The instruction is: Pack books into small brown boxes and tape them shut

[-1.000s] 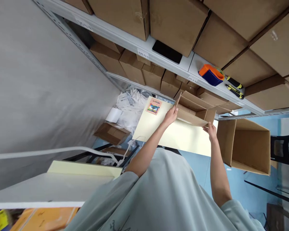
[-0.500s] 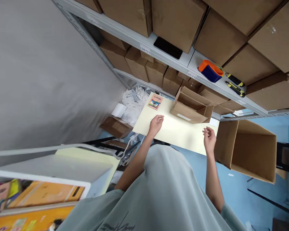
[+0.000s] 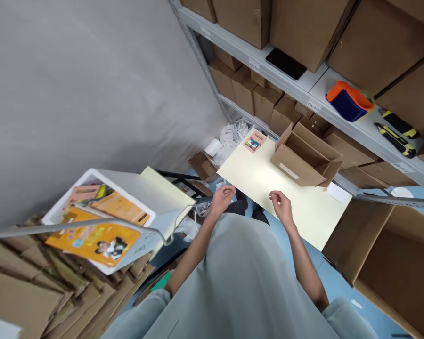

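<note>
My left hand (image 3: 222, 198) hovers at the near left edge of the pale yellow table (image 3: 247, 172), with loosely bent fingers and nothing in it. My right hand (image 3: 281, 206) is over the table's front edge, its fingers curled softly and empty. Beyond the right hand, an open cardboard box (image 3: 297, 165) stands on the table with its flaps up and a white label strip on its side. A small pink booklet (image 3: 254, 141) with a colourful picture lies flat at the far left corner. Neither hand touches the box or the booklet.
To the left, a white bin (image 3: 127, 188) holds orange and pink books. Flattened cardboard (image 3: 21, 278) is stacked below it. A large open carton (image 3: 371, 245) stands at the right. The shelf (image 3: 311, 84) ahead carries cartons, a black phone (image 3: 286, 63), a tape dispenser (image 3: 349, 100) and cutters (image 3: 395, 140).
The view has swung left, bringing the bin of books and flattened cardboard further into sight. My right hand has moved inward, nearer my left. The cardboard box and booklet stay put on the table.
</note>
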The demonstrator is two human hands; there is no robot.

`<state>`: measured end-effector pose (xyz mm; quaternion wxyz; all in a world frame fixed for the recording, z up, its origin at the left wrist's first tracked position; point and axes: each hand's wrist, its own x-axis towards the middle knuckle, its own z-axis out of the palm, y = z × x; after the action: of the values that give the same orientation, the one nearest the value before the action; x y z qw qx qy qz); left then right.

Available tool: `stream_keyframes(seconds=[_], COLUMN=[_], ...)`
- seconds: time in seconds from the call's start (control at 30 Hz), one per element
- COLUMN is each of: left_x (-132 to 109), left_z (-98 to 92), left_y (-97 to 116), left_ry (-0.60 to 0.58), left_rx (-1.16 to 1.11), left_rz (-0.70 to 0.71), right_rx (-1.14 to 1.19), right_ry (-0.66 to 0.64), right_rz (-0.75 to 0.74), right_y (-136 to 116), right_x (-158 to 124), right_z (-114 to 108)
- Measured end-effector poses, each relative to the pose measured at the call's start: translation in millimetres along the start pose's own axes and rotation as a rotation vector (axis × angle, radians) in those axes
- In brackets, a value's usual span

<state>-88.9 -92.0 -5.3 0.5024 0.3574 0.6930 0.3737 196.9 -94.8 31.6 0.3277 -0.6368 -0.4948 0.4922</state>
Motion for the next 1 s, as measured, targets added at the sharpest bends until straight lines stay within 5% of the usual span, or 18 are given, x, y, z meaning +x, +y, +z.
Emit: stream_keyframes(seconds=[0.3,0.5,0.7,1.0], left_x=[9.1,42.3,112.1,242.7], left_z=[-31.8,-60.6,-90.8,-142.6], left_y=[-12.2,-32.5,-51.1,-86.7], left_ry=[0.134,0.184,0.226,0.254], left_rx=[-0.073,-0.142,-0.27,-0.317], left_rz=[-0.054,-0.064,-0.09,-0.17], right_rx=[-0.045,-0.157,-0.283,-0.43], right_ry=[-0.176,-0.216,-0.26,-0.383], right_rz=[-0.015,0.023,0.096,0.062], right_y=[-20.9,-39.4,-69.2,-94.8], right_x=[30.4,52.5,87.1,179.6], right_z=[30.4,68.6,131.0,259.3])
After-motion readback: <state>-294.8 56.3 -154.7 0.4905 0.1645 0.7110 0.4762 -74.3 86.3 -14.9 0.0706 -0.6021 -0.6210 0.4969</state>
